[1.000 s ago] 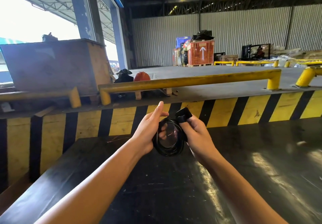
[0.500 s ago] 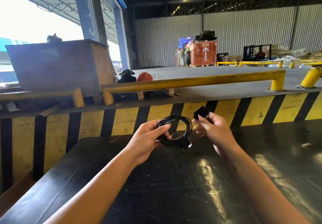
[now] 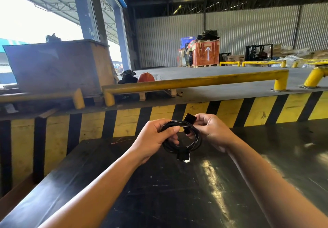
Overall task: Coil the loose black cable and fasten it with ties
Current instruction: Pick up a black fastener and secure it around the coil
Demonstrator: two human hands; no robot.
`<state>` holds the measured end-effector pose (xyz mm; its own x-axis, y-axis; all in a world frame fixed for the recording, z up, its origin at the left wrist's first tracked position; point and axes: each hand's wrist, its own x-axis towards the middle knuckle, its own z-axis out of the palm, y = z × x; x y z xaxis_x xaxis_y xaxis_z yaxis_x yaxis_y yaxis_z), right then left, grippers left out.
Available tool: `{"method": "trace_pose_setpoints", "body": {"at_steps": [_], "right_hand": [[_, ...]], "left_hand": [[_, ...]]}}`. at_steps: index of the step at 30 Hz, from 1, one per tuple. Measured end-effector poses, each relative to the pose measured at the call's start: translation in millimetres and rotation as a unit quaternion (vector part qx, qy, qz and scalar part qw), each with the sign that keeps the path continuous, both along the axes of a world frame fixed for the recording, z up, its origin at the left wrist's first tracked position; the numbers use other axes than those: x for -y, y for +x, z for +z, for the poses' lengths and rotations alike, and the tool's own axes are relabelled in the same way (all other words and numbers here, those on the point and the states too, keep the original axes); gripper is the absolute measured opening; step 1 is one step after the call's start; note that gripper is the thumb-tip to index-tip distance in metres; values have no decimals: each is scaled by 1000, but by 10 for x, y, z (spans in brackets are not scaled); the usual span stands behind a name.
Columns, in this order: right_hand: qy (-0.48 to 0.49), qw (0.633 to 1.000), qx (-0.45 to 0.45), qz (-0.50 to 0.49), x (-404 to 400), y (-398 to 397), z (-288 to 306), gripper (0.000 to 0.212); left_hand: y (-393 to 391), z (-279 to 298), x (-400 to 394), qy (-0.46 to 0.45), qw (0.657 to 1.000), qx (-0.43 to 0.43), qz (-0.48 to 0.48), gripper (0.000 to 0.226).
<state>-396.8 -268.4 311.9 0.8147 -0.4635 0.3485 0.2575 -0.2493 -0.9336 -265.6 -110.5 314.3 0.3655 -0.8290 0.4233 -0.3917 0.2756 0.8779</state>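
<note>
A thin black cable (image 3: 194, 143) is wound into a small round coil, held up above the black table (image 3: 177, 192). My left hand (image 3: 155, 139) grips the coil's left side, thumb over the strands. My right hand (image 3: 212, 130) pinches a black strap tie (image 3: 190, 118) at the coil's top right, and the strap runs down across the strands. A black plug with a white tip (image 3: 183, 156) hangs from the bottom of the coil.
Behind the table stands a yellow-and-black striped barrier (image 3: 230, 114) topped by a yellow rail (image 3: 195, 81). A large wooden crate (image 3: 58, 68) sits at the back left, an orange helmet (image 3: 146, 77) beside it. Pallets and a forklift stand far off.
The coil was pressed between both hands, then my right hand drew away with the tie. Now it has come back and the tie lies against the coil's top right.
</note>
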Motion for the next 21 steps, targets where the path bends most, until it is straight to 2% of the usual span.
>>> {"method": "trace_pose_setpoints", "body": {"at_steps": [3, 6, 9, 16, 18, 21], "right_hand": [[94, 992, -51, 65, 12, -11, 28, 13], [100, 985, -99, 97, 53, -29, 32, 15], [110, 983, -109, 96, 83, -34, 36, 25], [43, 989, -89, 108, 1, -85, 56, 23], [-18, 989, -88, 115, -16, -146, 91, 24], [-123, 980, -111, 108, -48, -189, 135, 41]], "left_hand": [[0, -32, 23, -12, 999, 42, 20, 10], [6, -105, 38, -36, 979, 179, 87, 24], [-21, -157, 57, -58, 959, 253, 110, 37], [-50, -96, 118, -57, 949, 277, 138, 36], [-52, -73, 125, -53, 948, 275, 149, 36], [-38, -52, 141, -42, 950, 265, 160, 35]]}}
